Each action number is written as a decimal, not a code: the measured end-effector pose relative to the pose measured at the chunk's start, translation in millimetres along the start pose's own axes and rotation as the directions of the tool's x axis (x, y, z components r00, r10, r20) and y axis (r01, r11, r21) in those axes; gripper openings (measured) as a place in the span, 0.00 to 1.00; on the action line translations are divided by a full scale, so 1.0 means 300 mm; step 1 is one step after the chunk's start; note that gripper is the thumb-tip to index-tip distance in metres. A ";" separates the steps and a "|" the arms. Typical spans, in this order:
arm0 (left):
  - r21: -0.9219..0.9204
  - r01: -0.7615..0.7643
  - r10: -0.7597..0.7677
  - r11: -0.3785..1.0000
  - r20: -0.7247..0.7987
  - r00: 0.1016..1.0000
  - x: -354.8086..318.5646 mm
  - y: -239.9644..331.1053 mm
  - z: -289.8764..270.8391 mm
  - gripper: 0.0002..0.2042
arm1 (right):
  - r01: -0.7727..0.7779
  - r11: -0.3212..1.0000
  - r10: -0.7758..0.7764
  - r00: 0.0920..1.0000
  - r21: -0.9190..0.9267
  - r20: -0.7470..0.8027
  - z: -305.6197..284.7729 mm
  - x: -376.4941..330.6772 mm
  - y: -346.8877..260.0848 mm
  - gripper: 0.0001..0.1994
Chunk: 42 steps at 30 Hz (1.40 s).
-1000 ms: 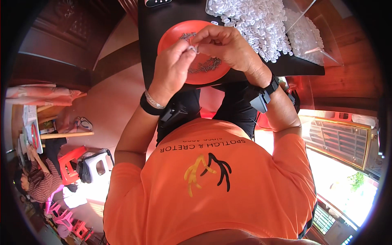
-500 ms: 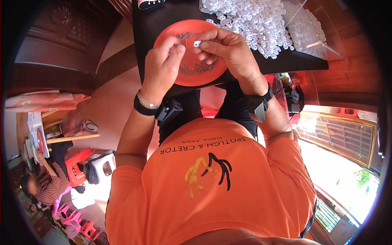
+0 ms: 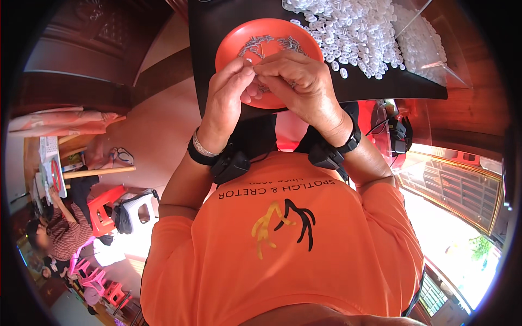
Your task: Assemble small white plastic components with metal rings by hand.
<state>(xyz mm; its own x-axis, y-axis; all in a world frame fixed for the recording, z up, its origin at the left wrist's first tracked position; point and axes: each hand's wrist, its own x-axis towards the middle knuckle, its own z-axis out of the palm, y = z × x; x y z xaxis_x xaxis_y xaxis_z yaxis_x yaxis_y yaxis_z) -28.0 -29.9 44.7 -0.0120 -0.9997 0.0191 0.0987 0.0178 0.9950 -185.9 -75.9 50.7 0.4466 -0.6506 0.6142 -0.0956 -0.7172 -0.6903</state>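
My left hand (image 3: 228, 92) and my right hand (image 3: 302, 84) meet at the fingertips over the near part of a round orange-red plate (image 3: 227, 48). Both are closed in a pinch. A small white plastic piece (image 3: 249, 60) peeks out where the fingertips come together, gripped by my right hand. Whatever my left fingers pinch is hidden. Small grey metal pins or screws (image 3: 291, 44) lie loose on the plate, some of them behind my hands. Among them is a thin orange stick-like strip (image 3: 262, 51), apart from my fingers.
A heap of small white oval plastic pieces (image 3: 353, 32) covers the right of the black table (image 3: 204, 65). More fill a clear bag or box (image 3: 421, 46) at its far right. Stools (image 3: 106, 209) and a seated person (image 3: 68, 233) are off to the left.
My hands have come together; before, the white piece showed plainly in my right fingers, with my left fingers apart from it. Plate and table sit slightly farther right and higher in view.
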 end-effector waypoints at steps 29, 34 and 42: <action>0.121 -0.093 0.071 0.988 0.176 0.982 -0.099 -0.033 -0.050 0.15 | -0.287 0.937 0.256 0.952 0.201 0.166 -0.012 -0.054 -0.065 0.06; -0.090 0.071 -0.043 0.993 0.281 0.959 -0.097 -0.054 -0.055 0.11 | -0.189 0.965 0.153 0.969 0.180 0.193 -0.021 -0.055 -0.066 0.08; -0.135 0.144 -0.103 0.980 0.277 0.955 -0.086 -0.055 -0.071 0.08 | -0.136 0.988 0.121 0.977 0.073 0.176 -0.003 -0.054 -0.085 0.10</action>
<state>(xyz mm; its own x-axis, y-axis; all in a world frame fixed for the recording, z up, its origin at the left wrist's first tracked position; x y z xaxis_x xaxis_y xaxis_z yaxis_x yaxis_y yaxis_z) -8.0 -4.8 25.6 -0.2972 -0.9531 -0.0566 0.2290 -0.1287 0.9649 -191.6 -47.3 58.7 0.5816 -0.6786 0.4487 -0.0904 -0.6020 -0.7933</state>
